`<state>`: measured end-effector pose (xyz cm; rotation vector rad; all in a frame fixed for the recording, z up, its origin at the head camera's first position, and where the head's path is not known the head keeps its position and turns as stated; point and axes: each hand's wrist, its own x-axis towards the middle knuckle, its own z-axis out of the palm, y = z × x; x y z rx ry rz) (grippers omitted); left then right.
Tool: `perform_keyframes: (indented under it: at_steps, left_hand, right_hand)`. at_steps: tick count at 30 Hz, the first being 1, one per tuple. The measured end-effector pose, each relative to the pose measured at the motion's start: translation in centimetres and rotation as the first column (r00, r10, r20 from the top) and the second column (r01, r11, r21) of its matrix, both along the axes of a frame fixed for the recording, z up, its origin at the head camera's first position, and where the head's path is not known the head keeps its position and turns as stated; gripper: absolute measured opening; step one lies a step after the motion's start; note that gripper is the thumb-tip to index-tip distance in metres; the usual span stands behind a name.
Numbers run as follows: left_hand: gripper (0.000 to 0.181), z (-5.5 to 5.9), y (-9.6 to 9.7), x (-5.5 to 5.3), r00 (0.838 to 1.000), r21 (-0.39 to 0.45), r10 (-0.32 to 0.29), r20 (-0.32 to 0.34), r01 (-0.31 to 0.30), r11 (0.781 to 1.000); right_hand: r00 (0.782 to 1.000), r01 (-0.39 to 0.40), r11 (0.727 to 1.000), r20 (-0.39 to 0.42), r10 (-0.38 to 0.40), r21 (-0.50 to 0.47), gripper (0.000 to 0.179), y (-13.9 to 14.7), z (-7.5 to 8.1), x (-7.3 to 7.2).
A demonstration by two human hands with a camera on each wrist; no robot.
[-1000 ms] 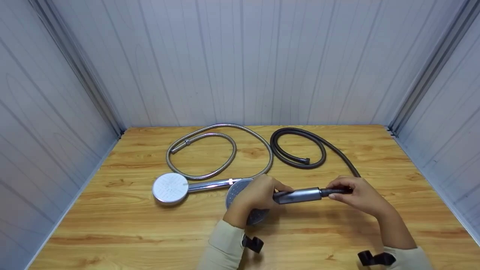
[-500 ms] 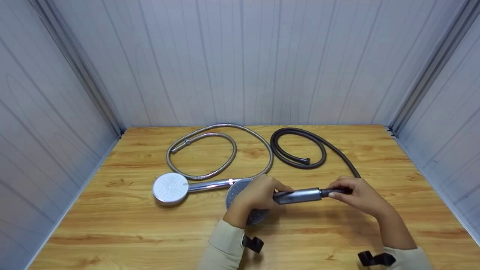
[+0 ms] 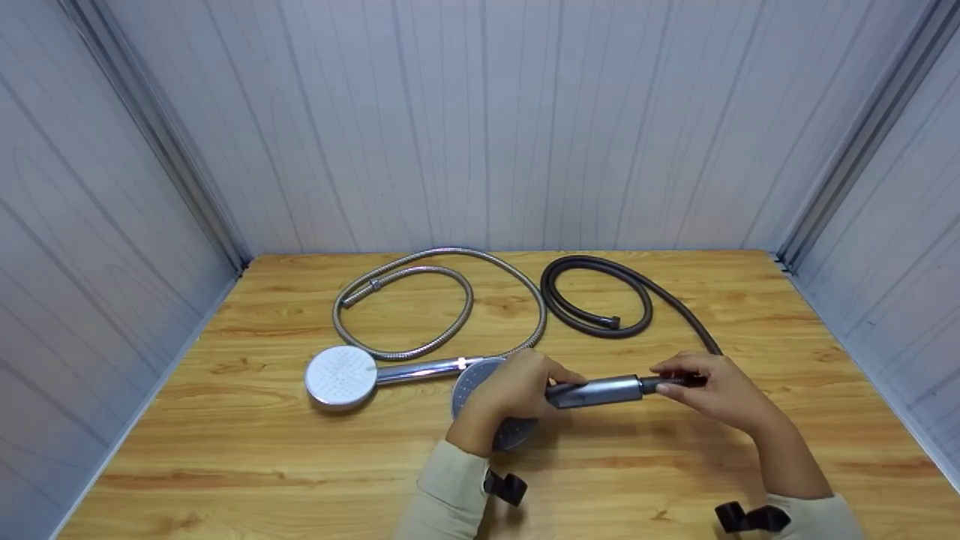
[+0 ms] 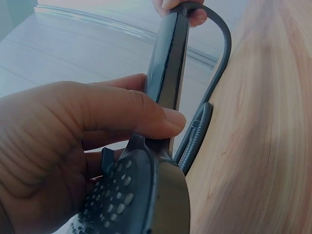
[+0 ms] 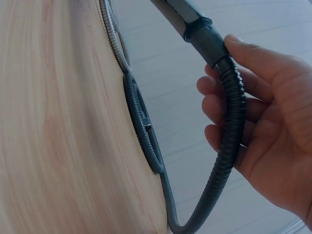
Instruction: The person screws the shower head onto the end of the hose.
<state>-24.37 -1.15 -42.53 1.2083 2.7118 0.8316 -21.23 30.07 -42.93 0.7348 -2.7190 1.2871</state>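
Observation:
My left hand grips a dark grey shower head by the neck of its handle, thumb across it in the left wrist view. The nozzle face is partly hidden behind that hand in the head view. At the handle's far end, a black shower hose meets it through a smooth connector. My right hand holds the hose just below this joint, thumb against the connector and fingers curled behind the hose. The joined pieces are held above the table, the handle pointing right.
Left of my hands lies a chrome shower head with a white face. A silver metal hose loops behind it. The rest of the black hose coils at the back right on the wooden table. Pale panel walls enclose it.
The fingers of my right hand shift slightly at the connector. My left hand and the shower head stay where they were.

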Motion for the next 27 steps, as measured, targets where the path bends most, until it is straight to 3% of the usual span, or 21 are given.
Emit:
perform_keyframes:
  at_steps: [4, 9, 19, 27]
  left_hand:
    - [0.051, -0.1, -0.1, 0.0, 1.000, 0.007, 0.002, 0.011, -0.002, 1.000]
    - [0.050, -0.1, -0.3, 0.0, 1.000, 0.017, 0.001, 0.017, -0.001, 1.000]
    - [0.051, 0.3, -0.3, 0.1, 1.000, 0.020, 0.000, 0.009, 0.000, 1.000]
    - [0.054, 0.4, -0.1, 0.1, 1.000, -0.003, 0.010, 0.007, -0.010, 1.000]
  right_hand:
    - [0.999, 0.026, 0.999, -0.036, -0.027, -0.018, 0.030, -0.2, -0.2, 0.0]
    - [0.998, 0.017, 1.000, -0.060, -0.018, -0.019, 0.029, -0.6, -0.2, 0.1]
    - [0.998, 0.001, 1.000, -0.068, -0.003, -0.023, 0.022, -2.3, 2.8, 1.7]
    - [0.995, 0.016, 1.000, -0.097, -0.019, -0.026, 0.021, -2.5, 2.7, 1.9]
